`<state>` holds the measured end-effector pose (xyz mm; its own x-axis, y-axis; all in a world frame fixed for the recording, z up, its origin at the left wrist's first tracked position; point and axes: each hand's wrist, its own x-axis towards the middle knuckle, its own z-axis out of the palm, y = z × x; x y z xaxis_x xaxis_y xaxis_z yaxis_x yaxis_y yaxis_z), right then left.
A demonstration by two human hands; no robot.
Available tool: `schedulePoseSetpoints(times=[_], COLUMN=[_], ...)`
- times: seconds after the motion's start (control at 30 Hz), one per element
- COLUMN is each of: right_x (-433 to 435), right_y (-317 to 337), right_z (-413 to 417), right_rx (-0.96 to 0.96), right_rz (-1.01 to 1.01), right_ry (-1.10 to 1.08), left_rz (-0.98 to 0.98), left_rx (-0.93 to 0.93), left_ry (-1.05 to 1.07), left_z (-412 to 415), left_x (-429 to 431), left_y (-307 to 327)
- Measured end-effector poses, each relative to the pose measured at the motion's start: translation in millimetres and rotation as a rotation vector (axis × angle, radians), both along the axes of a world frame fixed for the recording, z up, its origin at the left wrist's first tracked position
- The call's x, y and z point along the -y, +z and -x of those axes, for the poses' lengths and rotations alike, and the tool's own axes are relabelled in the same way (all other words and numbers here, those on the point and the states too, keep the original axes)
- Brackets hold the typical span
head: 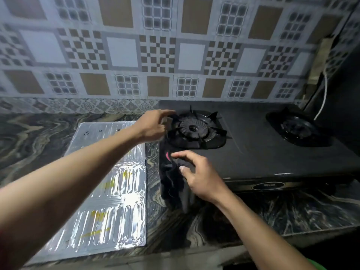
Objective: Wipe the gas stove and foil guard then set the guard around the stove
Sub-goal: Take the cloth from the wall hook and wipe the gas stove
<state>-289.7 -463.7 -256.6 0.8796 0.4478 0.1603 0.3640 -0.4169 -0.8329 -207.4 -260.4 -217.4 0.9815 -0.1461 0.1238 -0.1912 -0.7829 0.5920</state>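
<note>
A black two-burner gas stove stands on the marble counter against the tiled wall. The silver foil guard lies folded flat on the counter to the stove's left. A black cloth with a pink mark hangs over the stove's left front corner. My left hand reaches across the guard and pinches the cloth's upper end beside the left burner. My right hand is at the stove's front left, thumb and fingers holding the cloth's middle.
The right burner sits near a dark wall on the right, where a white cable hangs. The marble counter runs left of the guard and in front of the stove. The counter's front edge is close below.
</note>
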Motion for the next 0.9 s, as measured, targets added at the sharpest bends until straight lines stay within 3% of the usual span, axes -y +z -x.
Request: schedulePoseSetpoints(times=[0.2,0.27,0.47,0.7,0.9], right_x=[-2.2,-2.6,-7.9,-32.8,-58.3], right_y=[45.0,58.7,84.4,91.1,81.5], right_z=[-25.6,-31.1,-32.2,-25.7,-26.6], right_rx=[-0.067,-0.109,-0.229,-0.220,-0.416], right_rz=[-0.250,-0.324,-0.387,-0.396,-0.467], right_ry=[-0.104,-0.088,0.082,0.100,0.229], left_rz=[0.494,0.586,0.731,0.697,0.783], left_rx=[-0.320,-0.343,-0.261,-0.128,-0.066], left_ry=[-0.028,0.014,0.131,0.250,0.383], left_z=[71.7,88.1,126.0,139.6,135.7], left_x=[-2.1,0.4,-3.3,-6.5,-38.5], left_y=[30.1,39.1,57.6,52.1,51.6])
